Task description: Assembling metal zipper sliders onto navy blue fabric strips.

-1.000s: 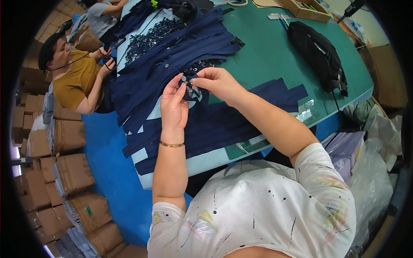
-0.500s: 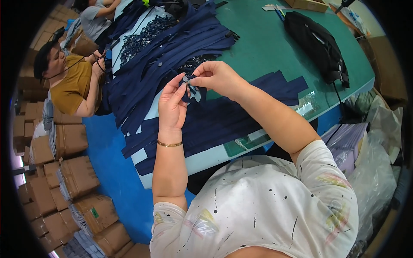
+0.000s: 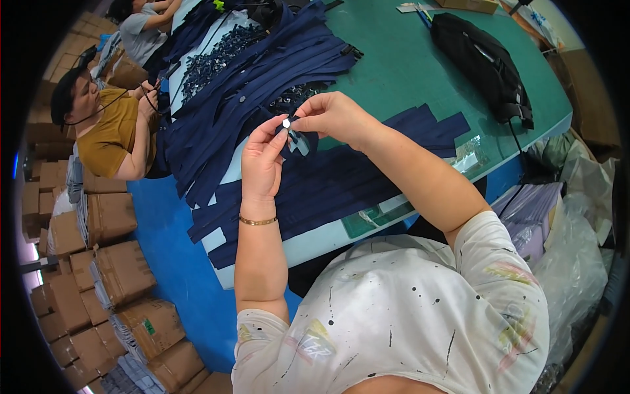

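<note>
Close together over the table, both hands pinch one piece. My left hand (image 3: 261, 164) closes its thumb and fingers on a small round shiny metal piece (image 3: 286, 123) and the navy fabric strap (image 3: 308, 139) beside it. From the other side, my right hand (image 3: 333, 121) grips the same strap with thumb and fingertips. The strap's end loops down behind the fingers and is partly hidden. Just beyond lies a heap of dark small fittings (image 3: 295, 98). A large pile of navy straps (image 3: 216, 131) spreads to the left, and more flat navy strips (image 3: 315, 187) lie beneath my hands.
Another heap of small dark fittings (image 3: 220, 59) sits farther back. A black bag (image 3: 482, 69) lies on the green tabletop (image 3: 387, 65) at right. Two people work along the left side, one in a mustard shirt (image 3: 115, 131). Cardboard boxes (image 3: 121, 269) stack at left; plastic wrapping (image 3: 571, 262) lies right.
My hands keep their pinch in nearly the same place. The round metal piece has tilted and now catches bright light. The view has shifted slightly.
</note>
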Available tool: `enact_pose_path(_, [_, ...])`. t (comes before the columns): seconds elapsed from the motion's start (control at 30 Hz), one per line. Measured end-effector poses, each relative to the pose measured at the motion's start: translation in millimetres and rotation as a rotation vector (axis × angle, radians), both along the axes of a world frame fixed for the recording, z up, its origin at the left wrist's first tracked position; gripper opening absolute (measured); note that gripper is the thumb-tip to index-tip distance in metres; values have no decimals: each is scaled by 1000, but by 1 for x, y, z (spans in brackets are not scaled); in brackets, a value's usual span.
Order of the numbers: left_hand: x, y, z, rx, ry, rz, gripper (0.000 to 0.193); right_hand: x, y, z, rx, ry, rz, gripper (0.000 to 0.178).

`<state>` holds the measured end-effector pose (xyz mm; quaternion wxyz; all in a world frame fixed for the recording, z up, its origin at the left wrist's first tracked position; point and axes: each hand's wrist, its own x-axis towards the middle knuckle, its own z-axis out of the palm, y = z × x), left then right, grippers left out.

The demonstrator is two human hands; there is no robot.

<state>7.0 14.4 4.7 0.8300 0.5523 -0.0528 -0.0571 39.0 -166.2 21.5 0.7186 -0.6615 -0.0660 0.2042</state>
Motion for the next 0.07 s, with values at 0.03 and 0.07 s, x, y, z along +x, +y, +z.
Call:
enact_pose_path(0.03, [0,0,0,13,-18,3,26,0,0,-1,36,13,-14,16])
enact_pose_path(0.07, [0,0,0,13,-18,2,26,0,0,-1,43,22,-17,18])
